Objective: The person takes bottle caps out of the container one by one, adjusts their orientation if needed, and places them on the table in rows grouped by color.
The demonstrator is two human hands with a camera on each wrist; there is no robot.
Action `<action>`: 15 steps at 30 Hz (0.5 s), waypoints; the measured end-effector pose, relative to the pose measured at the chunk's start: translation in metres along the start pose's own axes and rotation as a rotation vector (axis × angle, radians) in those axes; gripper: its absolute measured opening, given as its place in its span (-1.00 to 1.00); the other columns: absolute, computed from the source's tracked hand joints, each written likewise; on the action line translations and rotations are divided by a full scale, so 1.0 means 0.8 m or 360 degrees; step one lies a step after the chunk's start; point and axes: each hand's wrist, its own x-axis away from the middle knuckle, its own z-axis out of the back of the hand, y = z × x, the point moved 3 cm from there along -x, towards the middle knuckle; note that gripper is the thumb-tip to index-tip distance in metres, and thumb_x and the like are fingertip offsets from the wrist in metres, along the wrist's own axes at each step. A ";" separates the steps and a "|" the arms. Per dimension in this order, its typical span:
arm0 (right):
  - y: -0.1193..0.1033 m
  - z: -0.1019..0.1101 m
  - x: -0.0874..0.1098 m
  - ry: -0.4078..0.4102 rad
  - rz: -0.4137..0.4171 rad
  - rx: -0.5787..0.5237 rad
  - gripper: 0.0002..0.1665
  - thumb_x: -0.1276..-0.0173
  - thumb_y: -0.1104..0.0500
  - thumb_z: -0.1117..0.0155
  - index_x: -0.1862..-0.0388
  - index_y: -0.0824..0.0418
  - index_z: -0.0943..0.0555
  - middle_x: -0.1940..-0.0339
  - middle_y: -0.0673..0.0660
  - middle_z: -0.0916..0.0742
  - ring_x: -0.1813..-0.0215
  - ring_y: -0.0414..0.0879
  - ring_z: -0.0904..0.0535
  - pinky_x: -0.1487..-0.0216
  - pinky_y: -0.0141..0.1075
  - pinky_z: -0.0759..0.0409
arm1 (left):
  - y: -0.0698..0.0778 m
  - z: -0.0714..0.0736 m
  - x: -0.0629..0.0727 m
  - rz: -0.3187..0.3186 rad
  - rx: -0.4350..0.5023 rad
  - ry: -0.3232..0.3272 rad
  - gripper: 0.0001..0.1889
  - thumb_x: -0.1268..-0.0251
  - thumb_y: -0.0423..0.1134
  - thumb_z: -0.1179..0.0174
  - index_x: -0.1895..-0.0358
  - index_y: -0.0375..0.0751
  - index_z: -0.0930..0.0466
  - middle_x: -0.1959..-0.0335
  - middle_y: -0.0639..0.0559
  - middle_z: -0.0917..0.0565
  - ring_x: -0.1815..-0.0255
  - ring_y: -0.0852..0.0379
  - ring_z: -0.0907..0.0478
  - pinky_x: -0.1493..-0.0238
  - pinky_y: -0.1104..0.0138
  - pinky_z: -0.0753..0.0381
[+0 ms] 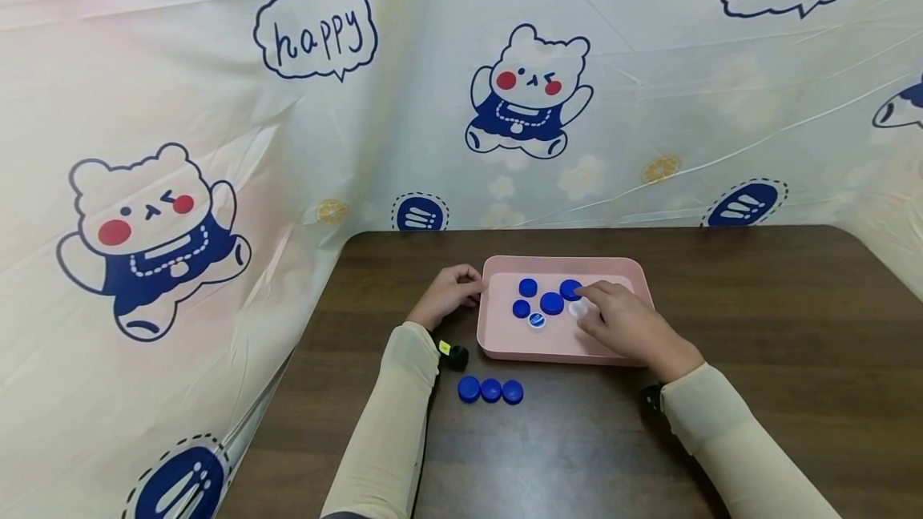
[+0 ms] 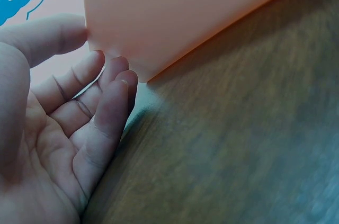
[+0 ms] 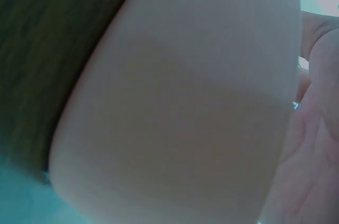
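A pink tray (image 1: pixel 562 352) lies on the table. My left hand (image 1: pixel 450 295) holds its left edge, with thumb and fingertips at the rim in the left wrist view. Over the tray's right part reaches my right hand (image 1: pixel 623 323); its index fingertip touches or hovers over a round blue cap (image 1: pixel 570 289), and the thumb stands apart below. Partly between those fingers lies a white cap (image 1: pixel 578 309). More blue caps (image 1: pixel 551 303) and a white-rimmed cap with a blue centre (image 1: pixel 537 320) sit to the left. The right wrist view shows mostly the tray's side and part of the palm.
Three blue caps (image 1: pixel 491 390) stand in a row on the brown table (image 1: pixel 764 327), in front of the tray. A black wrist device (image 1: pixel 454 356) sits at the left cuff. Patterned cloth (image 1: pixel 649 62) hangs behind and to the left.
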 end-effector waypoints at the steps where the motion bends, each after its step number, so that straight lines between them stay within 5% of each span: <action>1: 0.001 -0.001 0.000 -0.0003 -0.0005 -0.0002 -0.37 -0.35 0.06 -0.29 -0.34 0.24 -0.45 -0.27 0.29 -0.53 -0.31 0.22 -0.39 -0.28 0.16 -0.31 | 0.000 0.000 0.000 0.0001 0.0001 -0.0002 -0.82 -0.32 -0.18 -0.26 0.17 -0.21 -0.60 0.23 -0.12 -0.63 0.22 -0.04 -0.60 0.17 0.20 -0.65; 15: 0.014 -0.004 0.000 -0.0058 -0.0052 0.0051 -0.34 -0.37 0.03 -0.27 -0.38 0.27 -0.40 -0.25 0.32 -0.54 -0.29 0.25 -0.42 -0.25 0.18 -0.33 | -0.001 -0.001 -0.001 -0.0007 -0.0005 -0.0008 -0.80 -0.32 -0.18 -0.27 0.16 -0.24 -0.60 0.23 -0.13 -0.62 0.22 -0.04 -0.59 0.16 0.20 -0.65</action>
